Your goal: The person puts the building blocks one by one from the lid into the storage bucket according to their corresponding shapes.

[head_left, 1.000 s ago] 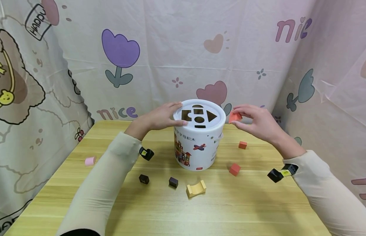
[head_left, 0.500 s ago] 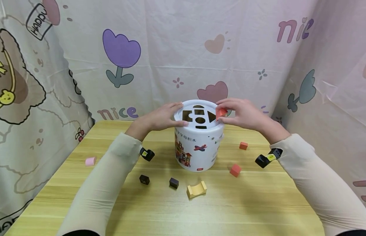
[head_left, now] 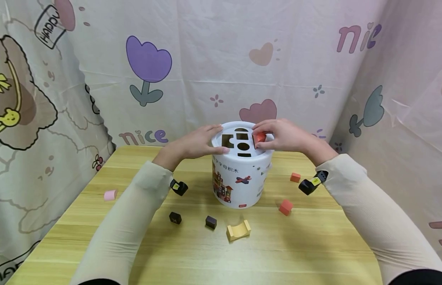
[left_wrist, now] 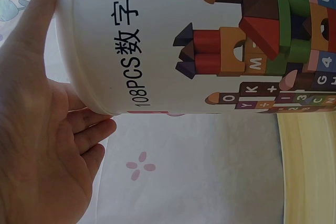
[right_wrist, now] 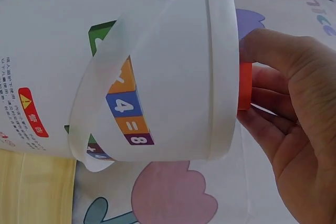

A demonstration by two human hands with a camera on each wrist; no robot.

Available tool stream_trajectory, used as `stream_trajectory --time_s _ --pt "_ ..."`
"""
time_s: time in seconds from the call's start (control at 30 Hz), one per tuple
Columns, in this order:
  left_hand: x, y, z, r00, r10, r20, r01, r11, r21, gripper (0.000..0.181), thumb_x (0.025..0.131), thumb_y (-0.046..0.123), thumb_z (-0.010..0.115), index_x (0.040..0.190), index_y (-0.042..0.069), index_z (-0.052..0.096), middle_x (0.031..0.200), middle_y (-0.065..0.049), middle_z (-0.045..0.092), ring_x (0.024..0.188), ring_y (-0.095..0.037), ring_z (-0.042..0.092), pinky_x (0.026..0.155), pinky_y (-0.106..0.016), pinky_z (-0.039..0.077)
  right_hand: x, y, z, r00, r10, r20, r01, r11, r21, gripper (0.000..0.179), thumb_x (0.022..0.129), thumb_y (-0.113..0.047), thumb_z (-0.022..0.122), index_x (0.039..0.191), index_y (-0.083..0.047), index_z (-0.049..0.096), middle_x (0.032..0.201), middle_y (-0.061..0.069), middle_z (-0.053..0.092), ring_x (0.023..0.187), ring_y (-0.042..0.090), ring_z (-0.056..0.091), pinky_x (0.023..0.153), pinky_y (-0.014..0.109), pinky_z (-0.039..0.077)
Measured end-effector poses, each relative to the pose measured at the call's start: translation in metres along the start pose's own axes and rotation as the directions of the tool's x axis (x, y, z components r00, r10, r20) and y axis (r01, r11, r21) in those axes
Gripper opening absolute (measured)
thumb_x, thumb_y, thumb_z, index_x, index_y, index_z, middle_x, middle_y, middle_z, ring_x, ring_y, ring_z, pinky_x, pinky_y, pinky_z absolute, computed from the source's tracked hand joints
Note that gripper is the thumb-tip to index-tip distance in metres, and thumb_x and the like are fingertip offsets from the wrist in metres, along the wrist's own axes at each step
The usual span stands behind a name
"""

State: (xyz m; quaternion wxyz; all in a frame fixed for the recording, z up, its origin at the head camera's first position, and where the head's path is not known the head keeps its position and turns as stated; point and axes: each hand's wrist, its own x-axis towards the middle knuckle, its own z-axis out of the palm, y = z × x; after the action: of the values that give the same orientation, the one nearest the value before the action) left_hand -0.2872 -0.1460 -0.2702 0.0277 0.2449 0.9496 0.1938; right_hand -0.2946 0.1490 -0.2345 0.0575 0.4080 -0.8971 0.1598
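Note:
A white lidded bucket (head_left: 224, 166) of toy blocks stands upright at the back middle of the table, with shaped holes cut in its lid (head_left: 236, 151). My left hand (head_left: 194, 143) holds the left side of the rim, thumb on the front and fingers farther back. On the lid's right side, my right hand (head_left: 286, 136) pinches a red block (head_left: 260, 138) between thumb and fingers. This block stands over the triangular hole, which it and the fingers mostly cover. In the right wrist view the red block (right_wrist: 245, 86) sticks up above the lid's rim.
Two red blocks, one nearer (head_left: 286, 207) and one farther (head_left: 295, 177), lie right of the bucket. In front are a yellow arch block (head_left: 238, 231) and two dark blocks, right (head_left: 211, 222) and left (head_left: 175, 217). A pink cylinder (head_left: 110, 195) lies far left. Patterned cloth (head_left: 206, 51) hangs behind.
My right hand has moved left with the red block, from beside the bucket to the lid's triangular hole. The left hand stays at the rim.

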Motion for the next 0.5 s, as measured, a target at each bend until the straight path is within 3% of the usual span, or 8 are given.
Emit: stream_trajectory --time_s 0.27,0.5 --pt "0.0016 0.0008 0.0007 1.000 -0.004 0.006 0.003 1.000 0.008 0.104 0.080 0.077 0.054 0.157 0.014 0.022 0.162 -0.005 0.017 0.147 -0.027 0.015 0.115 -0.053 0.022 0.0015 0.0018 0.0072 0.998 -0.023 0.058 0.023 1.000 0.008 0.037 0.087 -0.024 0.072 0.120 -0.009 0.070 0.132 0.006 0.061 0.121 0.028 0.055 0.097 0.046 0.044" --pt "0.0008 0.0004 -0.0007 1.000 -0.001 0.002 0.001 1.000 0.010 0.103 0.082 0.075 0.055 0.157 0.014 0.021 0.162 -0.006 0.017 0.147 -0.029 0.016 0.115 -0.053 0.022 -0.0001 0.0037 0.0079 0.999 -0.022 0.036 0.020 0.998 0.060 0.041 0.089 -0.026 0.072 0.126 -0.009 0.067 0.135 0.009 0.057 0.127 0.031 0.049 0.105 0.053 0.037"
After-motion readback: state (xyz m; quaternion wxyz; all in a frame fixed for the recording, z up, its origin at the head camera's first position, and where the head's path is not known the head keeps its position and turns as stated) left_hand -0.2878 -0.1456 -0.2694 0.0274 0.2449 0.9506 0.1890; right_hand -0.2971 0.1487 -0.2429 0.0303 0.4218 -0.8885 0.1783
